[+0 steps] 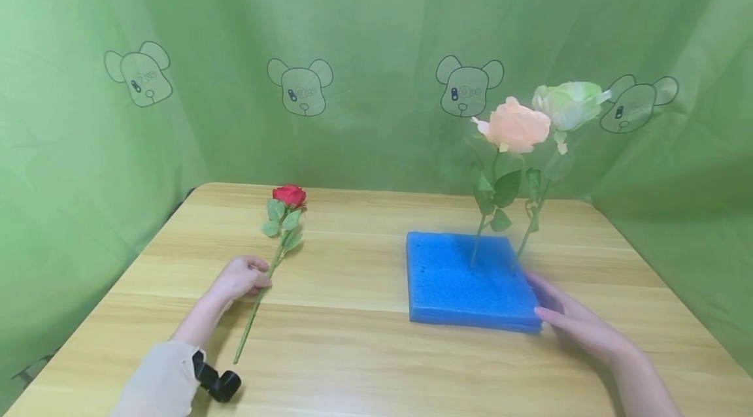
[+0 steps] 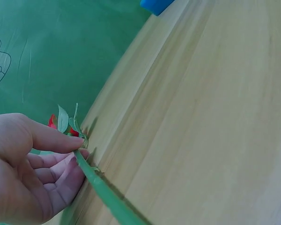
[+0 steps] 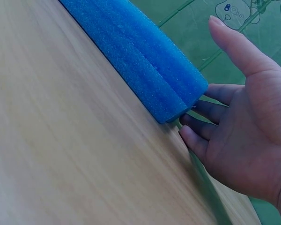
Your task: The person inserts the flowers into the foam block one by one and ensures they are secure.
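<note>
A red artificial rose (image 1: 289, 195) lies on the table at the left, its bloom toward the far edge. My left hand (image 1: 240, 278) is at the middle of its green stem (image 2: 103, 191), which the thumb and fingers pinch in the left wrist view. At the right sits a blue foam block (image 1: 470, 283) with small holes in its top. A pink rose (image 1: 518, 126) and a pale green-white flower (image 1: 567, 105) stand in it, leaning right. My right hand (image 1: 579, 325) is beside the block's right side, thumb raised and fingers extended against its edge (image 3: 182, 105).
The wooden table (image 1: 341, 351) reaches back to a green curtain (image 1: 376, 5) printed with bear heads, which also hangs on both sides. A black camera mount (image 1: 219, 383) is strapped to my left wrist, close to the stem's lower end.
</note>
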The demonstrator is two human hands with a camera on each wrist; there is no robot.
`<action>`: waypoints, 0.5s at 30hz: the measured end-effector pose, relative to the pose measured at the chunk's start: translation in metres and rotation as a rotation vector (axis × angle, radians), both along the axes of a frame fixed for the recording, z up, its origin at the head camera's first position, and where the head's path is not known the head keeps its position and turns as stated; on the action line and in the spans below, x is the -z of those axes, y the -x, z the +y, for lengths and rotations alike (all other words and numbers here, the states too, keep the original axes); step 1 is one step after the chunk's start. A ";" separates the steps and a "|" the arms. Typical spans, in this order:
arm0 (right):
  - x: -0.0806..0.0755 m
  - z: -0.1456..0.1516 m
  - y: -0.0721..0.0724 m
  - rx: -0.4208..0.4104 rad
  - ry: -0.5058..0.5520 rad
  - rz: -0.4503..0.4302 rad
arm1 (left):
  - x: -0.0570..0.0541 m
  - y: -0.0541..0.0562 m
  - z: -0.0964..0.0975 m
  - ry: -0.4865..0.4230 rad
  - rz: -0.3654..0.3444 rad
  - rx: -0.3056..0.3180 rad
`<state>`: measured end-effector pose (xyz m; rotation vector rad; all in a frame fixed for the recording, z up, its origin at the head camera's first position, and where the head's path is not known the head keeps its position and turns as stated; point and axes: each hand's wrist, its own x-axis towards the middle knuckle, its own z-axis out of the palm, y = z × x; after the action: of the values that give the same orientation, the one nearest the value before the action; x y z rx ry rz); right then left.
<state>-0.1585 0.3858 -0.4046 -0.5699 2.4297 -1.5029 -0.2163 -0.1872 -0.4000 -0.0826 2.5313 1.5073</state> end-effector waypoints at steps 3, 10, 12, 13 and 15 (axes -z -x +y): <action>0.000 0.000 0.000 -0.001 -0.005 0.005 | 0.000 0.000 -0.001 -0.033 -0.012 -0.003; 0.000 -0.001 0.000 0.009 -0.027 0.005 | -0.001 -0.001 -0.002 -0.063 -0.062 -0.002; 0.000 0.000 0.001 0.012 -0.026 0.000 | -0.001 -0.001 -0.002 -0.072 -0.081 0.006; 0.000 0.000 0.001 0.015 -0.025 -0.006 | -0.002 -0.001 -0.002 -0.080 -0.090 0.013; -0.001 0.000 0.001 0.017 -0.020 -0.014 | -0.002 -0.001 -0.002 -0.103 -0.105 0.024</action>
<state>-0.1594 0.3855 -0.4039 -0.5337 2.4427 -1.4819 -0.2154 -0.1889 -0.3977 -0.1133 2.3611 1.5778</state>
